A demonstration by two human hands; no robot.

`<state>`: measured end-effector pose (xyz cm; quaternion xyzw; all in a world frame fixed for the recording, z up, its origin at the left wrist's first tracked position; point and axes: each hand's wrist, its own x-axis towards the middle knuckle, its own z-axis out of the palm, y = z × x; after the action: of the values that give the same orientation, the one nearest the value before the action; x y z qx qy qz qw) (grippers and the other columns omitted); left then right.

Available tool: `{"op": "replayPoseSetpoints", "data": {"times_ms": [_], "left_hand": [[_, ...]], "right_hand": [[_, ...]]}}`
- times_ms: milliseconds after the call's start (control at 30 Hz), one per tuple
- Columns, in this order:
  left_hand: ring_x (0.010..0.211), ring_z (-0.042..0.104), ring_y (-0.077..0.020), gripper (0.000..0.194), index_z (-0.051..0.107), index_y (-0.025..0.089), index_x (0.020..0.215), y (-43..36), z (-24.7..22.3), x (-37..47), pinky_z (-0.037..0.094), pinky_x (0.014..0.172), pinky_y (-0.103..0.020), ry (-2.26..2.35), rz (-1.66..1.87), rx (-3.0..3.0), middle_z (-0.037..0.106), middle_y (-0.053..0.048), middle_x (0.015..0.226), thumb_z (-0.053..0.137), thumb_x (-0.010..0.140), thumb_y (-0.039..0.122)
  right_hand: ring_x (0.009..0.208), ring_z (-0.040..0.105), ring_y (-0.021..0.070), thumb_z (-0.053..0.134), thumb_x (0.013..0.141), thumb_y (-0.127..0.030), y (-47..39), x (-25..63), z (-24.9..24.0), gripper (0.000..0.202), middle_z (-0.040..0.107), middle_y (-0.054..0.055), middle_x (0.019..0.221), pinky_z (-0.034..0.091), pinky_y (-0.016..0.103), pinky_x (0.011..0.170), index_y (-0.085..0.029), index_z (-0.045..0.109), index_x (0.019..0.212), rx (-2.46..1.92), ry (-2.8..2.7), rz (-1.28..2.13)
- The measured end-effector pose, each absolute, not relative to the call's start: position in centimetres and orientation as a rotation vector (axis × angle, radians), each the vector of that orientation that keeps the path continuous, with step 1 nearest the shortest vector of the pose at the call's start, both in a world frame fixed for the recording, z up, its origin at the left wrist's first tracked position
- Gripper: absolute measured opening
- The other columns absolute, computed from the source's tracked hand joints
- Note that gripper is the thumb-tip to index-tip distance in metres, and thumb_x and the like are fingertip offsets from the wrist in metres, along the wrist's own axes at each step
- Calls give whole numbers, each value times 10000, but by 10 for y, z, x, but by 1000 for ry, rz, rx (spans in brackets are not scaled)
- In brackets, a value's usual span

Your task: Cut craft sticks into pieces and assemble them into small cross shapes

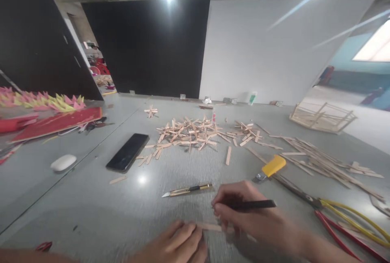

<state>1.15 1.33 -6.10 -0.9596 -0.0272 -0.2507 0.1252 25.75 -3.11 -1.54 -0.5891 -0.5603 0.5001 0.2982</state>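
Observation:
Near the bottom of the head view, my left hand point(183, 243) lies low on the table with its fingers bent together, pressing the left end of a flat wooden craft stick point(211, 227). My right hand point(248, 210) is closed in a writing grip around a slim black pen-like tool point(256, 204). The tool's tip is hidden behind the fingers, which are just over the stick's right end; whether they touch it I cannot tell. A gold and black pen with a pale pointed tip point(190, 189) lies beyond both hands.
A yellow utility knife point(273, 166) and scissors with red and yellow handles point(317, 204) lie right, beside long wooden strips point(323, 155). Craft-stick pieces point(189, 133) are piled mid-table. Left are a phone point(128, 152), a white case point(63, 162) and a red board point(67, 123).

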Motion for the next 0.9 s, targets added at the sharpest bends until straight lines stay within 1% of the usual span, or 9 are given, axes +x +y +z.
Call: {"op": "replayPoseSetpoints", "data": {"times_ms": [67, 133, 233, 333, 400, 467, 567, 700, 900], "left_hand": [[1042, 687, -204, 327, 706, 121, 1109, 12, -51, 9, 545, 911, -306, -84, -608, -2842, 775, -80, 1129, 381, 1086, 154], [1046, 687, -214, 261, 703, 109, 1122, 11, -46, 9, 539, 953, -329, -105, -560, -2874, 770, -98, 1142, 457, 1070, 179], [1064, 683, -225, 224, 702, 98, 1149, 8, -45, 10, 511, 1007, -364, -144, -545, -2919, 764, -112, 1143, 533, 1054, 210], [1110, 672, -229, 233, 707, 96, 1170, 6, -45, 11, 470, 1066, -384, -164, -531, -2943, 761, -105, 1166, 536, 1057, 206], [1121, 672, -228, 234, 709, 100, 1183, 6, -43, 10, 455, 1087, -388, -163, -524, -2929, 760, -92, 1186, 547, 1054, 208], [1115, 677, -236, 244, 705, 95, 1199, 7, -41, 9, 464, 1076, -392, -149, -494, -2916, 758, -93, 1208, 556, 1051, 221], [1087, 687, -250, 247, 707, 87, 1194, 8, -40, 9, 489, 1039, -392, -138, -470, -2917, 762, -99, 1202, 564, 1046, 224], [1073, 692, -258, 238, 718, 78, 1164, 8, -43, 9, 498, 1015, -391, -126, -478, -2906, 766, -100, 1172, 574, 1038, 219], [1142, 670, -290, 255, 710, 65, 1167, 6, -44, 6, 466, 1040, -422, -75, -390, -2905, 748, -136, 1205, 599, 1024, 244]], "right_hand": [[492, 579, 94, 648, 903, -312, -31, 253, -15, 240, 638, -28, 574, 420, 178, 460, -195, 564, 711, -1559, -1437, 1403], [462, 559, 92, 654, 891, -304, -31, 251, -18, 245, 612, -50, 559, 446, 190, 457, -207, 516, 713, -1537, -1351, 1483], [486, 564, 95, 686, 891, -338, -31, 252, -27, 255, 613, -48, 585, 480, 209, 482, -198, 538, 737, -1517, -1381, 1474], [470, 544, 94, 728, 872, -371, -29, 253, -32, 290, 605, -54, 576, 433, 195, 443, -203, 533, 738, -1513, -1400, 1429], [435, 510, 88, 704, 887, -378, -28, 251, -33, 291, 610, -55, 559, 398, 193, 421, -210, 522, 733, -1506, -1395, 1453], [415, 477, 80, 650, 928, -383, -27, 248, -32, 322, 588, -56, 515, 373, 198, 433, -212, 505, 696, -1497, -1447, 1443], [396, 444, 81, 576, 978, -397, -27, 242, -33, 399, 502, -74, 444, 339, 208, 439, -227, 450, 639, -1523, -1558, 1354], [378, 418, 84, 534, 1002, -423, -28, 239, -40, 431, 448, -85, 425, 322, 215, 420, -244, 403, 632, -1564, -1600, 1262], [370, 423, 88, 538, 1005, -410, -29, 243, -49, 416, 453, -83, 426, 309, 217, 400, -247, 406, 646, -1543, -1631, 1217]]}}
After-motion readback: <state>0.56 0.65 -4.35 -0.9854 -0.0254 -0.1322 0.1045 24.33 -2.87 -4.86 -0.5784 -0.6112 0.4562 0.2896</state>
